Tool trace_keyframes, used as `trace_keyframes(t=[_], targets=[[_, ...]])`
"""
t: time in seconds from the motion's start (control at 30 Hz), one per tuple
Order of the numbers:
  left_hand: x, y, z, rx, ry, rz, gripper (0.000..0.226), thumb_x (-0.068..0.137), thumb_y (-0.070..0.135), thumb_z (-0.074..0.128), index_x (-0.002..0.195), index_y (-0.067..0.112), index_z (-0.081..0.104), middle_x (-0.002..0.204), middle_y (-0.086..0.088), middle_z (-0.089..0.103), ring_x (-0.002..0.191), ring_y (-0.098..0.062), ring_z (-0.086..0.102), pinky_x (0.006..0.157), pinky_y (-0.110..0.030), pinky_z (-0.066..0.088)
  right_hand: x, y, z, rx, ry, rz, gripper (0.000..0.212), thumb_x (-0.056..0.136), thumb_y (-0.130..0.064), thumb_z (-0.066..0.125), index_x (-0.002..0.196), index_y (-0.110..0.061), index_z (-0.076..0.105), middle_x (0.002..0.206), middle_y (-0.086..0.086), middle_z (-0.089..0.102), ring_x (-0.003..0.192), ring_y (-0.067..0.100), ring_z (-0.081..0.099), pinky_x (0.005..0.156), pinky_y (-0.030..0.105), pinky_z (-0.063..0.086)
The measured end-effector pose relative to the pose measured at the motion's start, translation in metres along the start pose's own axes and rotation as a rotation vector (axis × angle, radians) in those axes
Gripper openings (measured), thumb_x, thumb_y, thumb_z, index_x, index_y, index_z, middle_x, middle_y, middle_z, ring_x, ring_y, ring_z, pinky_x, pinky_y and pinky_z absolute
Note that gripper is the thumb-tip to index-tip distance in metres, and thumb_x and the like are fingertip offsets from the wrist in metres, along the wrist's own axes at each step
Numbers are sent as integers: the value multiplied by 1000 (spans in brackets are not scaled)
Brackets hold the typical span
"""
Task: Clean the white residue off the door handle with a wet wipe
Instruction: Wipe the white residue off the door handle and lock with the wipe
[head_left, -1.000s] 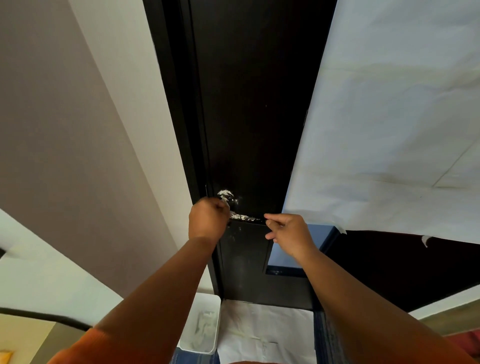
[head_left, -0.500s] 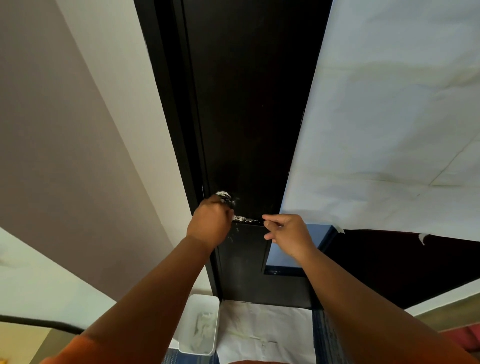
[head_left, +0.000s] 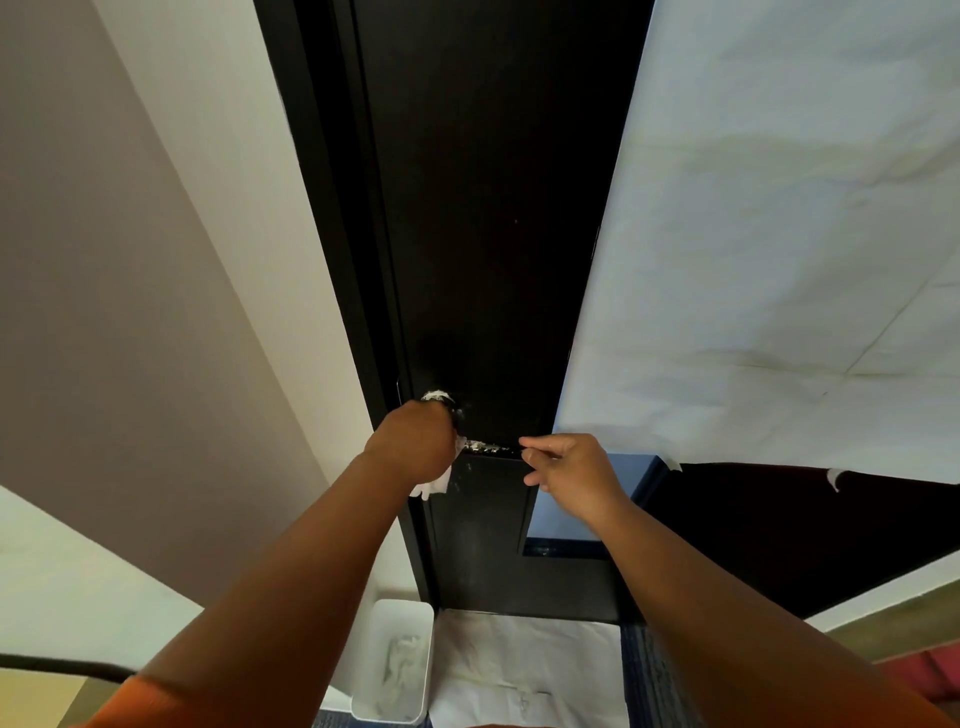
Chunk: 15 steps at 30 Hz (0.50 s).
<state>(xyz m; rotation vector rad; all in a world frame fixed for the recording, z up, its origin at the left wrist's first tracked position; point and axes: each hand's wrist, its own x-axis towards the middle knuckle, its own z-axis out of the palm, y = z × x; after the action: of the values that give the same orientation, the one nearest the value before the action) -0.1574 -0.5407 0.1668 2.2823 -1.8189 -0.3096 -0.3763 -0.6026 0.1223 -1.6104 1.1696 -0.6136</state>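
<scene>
A black door (head_left: 493, 208) fills the middle of the head view. Its lever handle (head_left: 488, 447) runs sideways and is speckled with white residue; more residue sits on the round base (head_left: 436, 397) at its left end. My left hand (head_left: 415, 447) is closed around a white wet wipe (head_left: 434, 483) and presses it against the left part of the handle, with the wipe hanging out below the fist. My right hand (head_left: 571, 467) pinches the right tip of the handle between thumb and fingers.
A white bin (head_left: 392, 665) with crumpled wipes stands on the floor below the handle, beside white paper (head_left: 524, 670) laid at the door's foot. A large white sheet (head_left: 779, 234) covers the surface to the right. A pale wall (head_left: 156, 260) rises on the left.
My left hand has slid slightly right and down along the handle, and the wipe now shows below the fist. My right hand stays on the handle's tip.
</scene>
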Motion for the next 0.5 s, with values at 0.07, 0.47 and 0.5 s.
trace_keyframes(t=[0.07, 0.47, 0.5], targets=[[-9, 1, 1, -5, 1, -33, 25, 101, 31, 54, 100, 13, 70, 72, 5, 58, 77, -20, 63, 73, -30, 51, 0, 0, 0, -1, -3, -2, 22, 96, -22, 68, 117, -27, 74, 100, -3, 77, 78, 8, 75, 87, 32, 60], [2, 9, -11, 82, -67, 1, 32, 99, 39, 57, 105, 10, 68, 75, 3, 58, 71, -16, 58, 73, -30, 53, -1, 3, 2, 35, 12, -9, 22, 96, -22, 67, 118, -26, 74, 100, -5, 77, 79, 9, 76, 89, 39, 60], [4, 10, -13, 100, -65, 2, 32, 98, 38, 59, 111, 10, 66, 81, 2, 58, 75, -16, 58, 73, -29, 52, -1, 3, 1, 37, 12, -11, 22, 96, -22, 67, 117, -26, 74, 98, -5, 77, 79, 10, 76, 89, 40, 60]])
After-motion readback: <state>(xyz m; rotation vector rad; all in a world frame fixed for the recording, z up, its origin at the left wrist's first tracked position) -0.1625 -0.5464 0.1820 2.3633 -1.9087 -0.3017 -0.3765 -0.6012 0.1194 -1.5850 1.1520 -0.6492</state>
